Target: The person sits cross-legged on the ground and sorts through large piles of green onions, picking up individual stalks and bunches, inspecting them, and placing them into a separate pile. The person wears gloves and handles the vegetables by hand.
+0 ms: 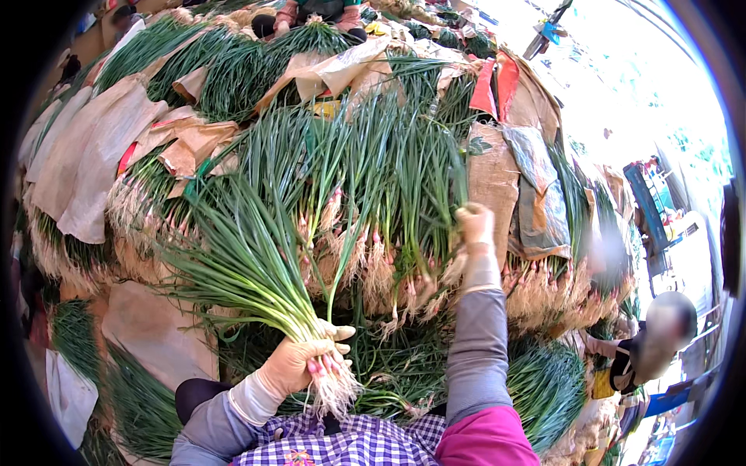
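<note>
My left hand (306, 358), in a pale glove, grips a bunch of spring onions (280, 291) just above its pinkish bulbs. The long green leaves fan out to the upper left and whitish roots hang below the fist. Farther out to the right, my gloved right hand (477, 224) is curled around spring onion stalks at the edge of a spread row of spring onions (373, 175). Motion blurs the leaves by that hand, so how many stalks it holds is unclear. The row lies with leaves pointing away and roots towards me.
Burlap sacks (492, 186) and pale cloths (93, 157) cover parts of the heap. Loose green leaves (390, 361) lie before my lap, with more onion bundles (545, 384) at the right. One person (647, 343) is on the right; another person (320, 11) sits beyond the heap.
</note>
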### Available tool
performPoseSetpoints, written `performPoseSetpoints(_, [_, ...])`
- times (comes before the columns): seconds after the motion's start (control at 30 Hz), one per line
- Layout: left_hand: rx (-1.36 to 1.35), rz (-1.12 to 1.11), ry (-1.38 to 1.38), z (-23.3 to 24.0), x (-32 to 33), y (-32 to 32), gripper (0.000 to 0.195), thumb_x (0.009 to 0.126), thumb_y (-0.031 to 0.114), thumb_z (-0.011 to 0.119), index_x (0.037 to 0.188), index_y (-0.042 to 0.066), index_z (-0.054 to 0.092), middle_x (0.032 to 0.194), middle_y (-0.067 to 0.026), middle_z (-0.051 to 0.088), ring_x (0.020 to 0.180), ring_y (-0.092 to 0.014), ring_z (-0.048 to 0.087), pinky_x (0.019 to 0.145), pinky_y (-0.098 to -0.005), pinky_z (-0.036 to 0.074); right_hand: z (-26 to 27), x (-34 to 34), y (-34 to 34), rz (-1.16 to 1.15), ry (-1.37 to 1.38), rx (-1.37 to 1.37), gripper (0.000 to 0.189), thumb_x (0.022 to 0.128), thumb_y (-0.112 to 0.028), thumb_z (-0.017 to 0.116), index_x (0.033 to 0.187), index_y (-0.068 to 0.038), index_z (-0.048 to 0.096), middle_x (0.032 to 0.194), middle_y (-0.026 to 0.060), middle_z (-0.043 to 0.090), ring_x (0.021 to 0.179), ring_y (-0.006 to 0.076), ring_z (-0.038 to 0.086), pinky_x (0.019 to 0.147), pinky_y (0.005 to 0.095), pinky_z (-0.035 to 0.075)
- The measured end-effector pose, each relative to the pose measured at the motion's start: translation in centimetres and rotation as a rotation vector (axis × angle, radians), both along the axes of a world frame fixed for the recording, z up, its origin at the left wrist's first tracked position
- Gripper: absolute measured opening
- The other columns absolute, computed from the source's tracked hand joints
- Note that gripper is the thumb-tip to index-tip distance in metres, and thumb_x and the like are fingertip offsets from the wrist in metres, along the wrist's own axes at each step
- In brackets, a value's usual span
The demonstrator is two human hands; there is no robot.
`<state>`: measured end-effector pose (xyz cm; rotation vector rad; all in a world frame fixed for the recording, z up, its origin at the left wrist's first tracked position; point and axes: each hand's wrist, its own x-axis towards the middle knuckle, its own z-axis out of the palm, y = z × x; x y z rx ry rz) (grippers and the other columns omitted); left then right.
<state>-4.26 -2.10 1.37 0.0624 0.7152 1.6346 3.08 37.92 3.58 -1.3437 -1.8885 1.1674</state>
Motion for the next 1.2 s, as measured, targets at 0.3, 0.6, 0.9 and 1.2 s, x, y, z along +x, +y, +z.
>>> performPoseSetpoints(0.3, [-0.229,-0.337,0.199,-3.2,5.1,-0.9,0.024,0.082,-0.001,0.056,0.106,-0.005,0.052,0.080,-0.0166,0.064,0.062,-0.019,0.063,0.053,-0.0238,0.051,2.6,7.7,-1.6,0.211,0.138,-0.268,0.012,0.086,-0.013,0.061,0.091,-0.002,0.062,0.072,0.0027,0.063,0.055,0.0053,0.054,0.048,0.0166,0.039])
performPoseSetpoints(0.6, [-0.024,-0.278,0.384,0.8,2.4,0.8,0.022,0.080,0.002,0.057,0.101,-0.004,0.053,0.082,-0.0195,0.065,0.061,-0.020,0.065,0.050,-0.0236,0.051,0.0,7.7,-17.5,0.570,0.328,-0.678,0.016,0.080,-0.017,0.069,0.088,-0.004,0.064,0.074,0.0001,0.062,0.062,0.0083,0.050,0.060,0.0205,0.040])
performPoseSetpoints(0.9, [-0.023,-0.285,0.296,-1.0,2.2,0.6,0.022,0.081,0.005,0.058,0.100,-0.004,0.054,0.076,-0.0175,0.064,0.064,-0.021,0.064,0.054,-0.0259,0.051,-3.5,5.8,-24.4,0.514,0.516,-0.792,0.024,0.080,-0.005,0.068,0.099,-0.002,0.053,0.081,0.0038,0.058,0.069,0.0096,0.054,0.057,0.0218,0.043])
performPoseSetpoints(1.2, [0.031,-0.201,-0.069,-1.8,2.6,0.4,0.026,0.076,-0.001,0.058,0.102,0.001,0.053,0.095,-0.0142,0.059,0.082,-0.027,0.061,0.081,-0.0438,0.051,-4.0,5.3,-24.2,0.468,0.842,-1.113,0.013,0.088,-0.014,0.060,0.099,-0.007,0.059,0.082,0.0000,0.060,0.065,0.0073,0.053,0.057,0.0183,0.043])
